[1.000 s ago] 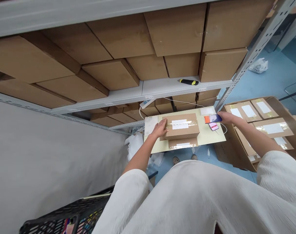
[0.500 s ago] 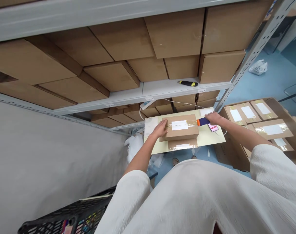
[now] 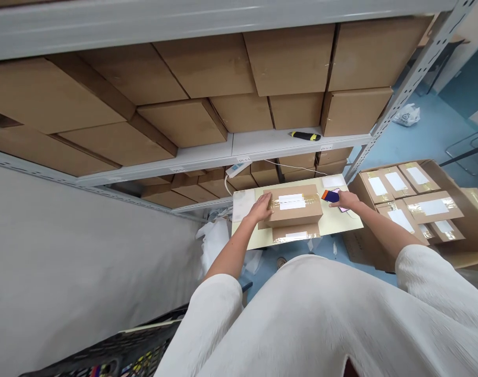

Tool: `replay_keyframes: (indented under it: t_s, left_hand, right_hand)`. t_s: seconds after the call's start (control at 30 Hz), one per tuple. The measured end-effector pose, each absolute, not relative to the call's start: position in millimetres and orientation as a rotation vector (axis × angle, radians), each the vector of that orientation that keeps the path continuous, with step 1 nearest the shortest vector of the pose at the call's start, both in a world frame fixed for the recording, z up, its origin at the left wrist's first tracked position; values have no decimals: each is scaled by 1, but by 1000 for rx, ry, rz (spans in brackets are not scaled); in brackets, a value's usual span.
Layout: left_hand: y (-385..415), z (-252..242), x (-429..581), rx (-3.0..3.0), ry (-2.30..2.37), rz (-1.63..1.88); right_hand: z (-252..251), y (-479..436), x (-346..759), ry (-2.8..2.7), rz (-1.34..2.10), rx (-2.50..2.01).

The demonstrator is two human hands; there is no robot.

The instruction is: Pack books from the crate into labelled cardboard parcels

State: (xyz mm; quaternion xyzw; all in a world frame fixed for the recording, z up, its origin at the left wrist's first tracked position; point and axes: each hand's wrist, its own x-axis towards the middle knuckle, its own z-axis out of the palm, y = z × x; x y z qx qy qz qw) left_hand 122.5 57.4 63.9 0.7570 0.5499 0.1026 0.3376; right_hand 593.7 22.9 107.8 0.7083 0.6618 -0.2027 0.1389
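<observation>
A taped cardboard box (image 3: 307,209) with a white label lies on a pale yellow board (image 3: 341,222), with another taped box (image 3: 296,233) partly under its near side. My left hand (image 3: 261,208) rests on the left end of the upper box, fingers spread, holding nothing. To the right of the box, my right hand (image 3: 347,200) is closed round a dark blue tool with an orange end (image 3: 330,196), just apart from the box. A phone (image 3: 343,209) lies on the board, partly hidden by that hand.
A grey shelf (image 3: 262,144) of cardboard boxes runs across the front, with a black and yellow cutter (image 3: 305,136) on it. A large open carton (image 3: 451,199) of labelled boxes stands right. White plastic wrap (image 3: 215,243) and a black crate (image 3: 121,351) are at the left.
My right hand has drawn the blue and orange tool slightly right, off the end of the box. My left hand stays on the box. The view has shifted a little.
</observation>
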Motion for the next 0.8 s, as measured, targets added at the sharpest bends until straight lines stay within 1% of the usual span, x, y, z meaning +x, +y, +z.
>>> replay_keyframes:
  t_s: [0.1,0.27,0.5,0.67,0.8]
  left_hand:
    - [56,64,123,1980,1418,282]
    - [52,65,122,2002,1404,270]
    - [45,65,121,2049,1370,245]
    - [41,65,120,2049,1361,283]
    - [33,62,119,1933,1403,410]
  right_hand:
    - [92,5,592,1843,-647,2181]
    - [54,-25,566,1718,-750,2280]
    - [12,-45,541,1655,-749,2367]
    - [0,-50,541,1615,-833,2413]
    - [12,-46,541,1595,-884,2547]
